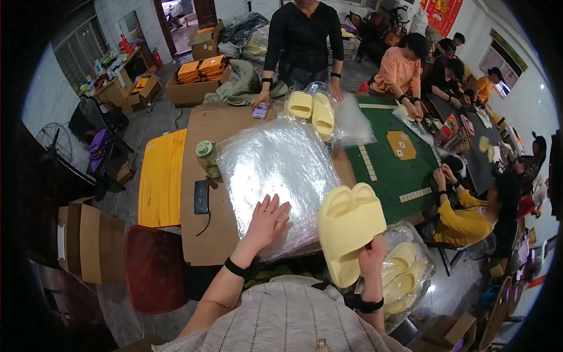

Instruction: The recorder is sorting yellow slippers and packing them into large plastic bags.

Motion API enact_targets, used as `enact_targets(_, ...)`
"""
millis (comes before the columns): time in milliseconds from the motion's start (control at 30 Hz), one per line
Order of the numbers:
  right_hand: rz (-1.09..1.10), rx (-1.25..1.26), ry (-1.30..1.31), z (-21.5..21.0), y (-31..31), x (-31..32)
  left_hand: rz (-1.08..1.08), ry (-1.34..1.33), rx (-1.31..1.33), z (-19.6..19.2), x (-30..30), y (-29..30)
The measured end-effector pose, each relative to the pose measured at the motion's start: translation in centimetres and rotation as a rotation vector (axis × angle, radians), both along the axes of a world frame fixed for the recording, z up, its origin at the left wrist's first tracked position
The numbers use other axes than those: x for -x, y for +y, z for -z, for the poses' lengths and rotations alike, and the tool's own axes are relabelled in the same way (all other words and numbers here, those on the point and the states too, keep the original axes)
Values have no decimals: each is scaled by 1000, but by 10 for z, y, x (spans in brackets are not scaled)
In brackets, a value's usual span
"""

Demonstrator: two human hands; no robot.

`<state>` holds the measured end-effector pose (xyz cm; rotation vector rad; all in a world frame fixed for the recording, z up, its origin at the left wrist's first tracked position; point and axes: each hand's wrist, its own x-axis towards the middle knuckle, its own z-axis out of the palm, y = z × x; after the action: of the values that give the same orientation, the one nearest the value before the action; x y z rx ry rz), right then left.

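Brown tabletop (202, 240), centre: splayed left hand (265, 224) is resting on flat clear-plastic sheets (281, 164), right hand (372, 257) gripping pale-yellow open-toed slippers (355, 218); likely sheet-picking, needing one parted.

Wearer's two hands (268, 222), two held slippers (355, 220) (another two opposite), one tabletop bottle (206, 154).

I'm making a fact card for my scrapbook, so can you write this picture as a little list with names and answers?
Left hand: fingers spread, resting on see-through plastic
Right hand: holding pale yellow slippers
Left of the plastic: greenish bottle, dark phone
Beyond the plastic: more yellow slippers, a standing person
Right of the plastic: green tabletop
Near the right hand: bagged yellow slippers
Lower left: dark red chair
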<state>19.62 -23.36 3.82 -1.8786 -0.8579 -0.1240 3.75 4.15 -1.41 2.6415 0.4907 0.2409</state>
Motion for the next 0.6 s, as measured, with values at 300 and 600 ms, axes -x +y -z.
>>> enact_targets(300, -203, 458, -178, -1, 6, 26, -125, -76, 92, -23, -19, -4)
enact_targets(600, -152, 549, -170, 11, 32, 35, -41, -132, -82, -36, -20, -33)
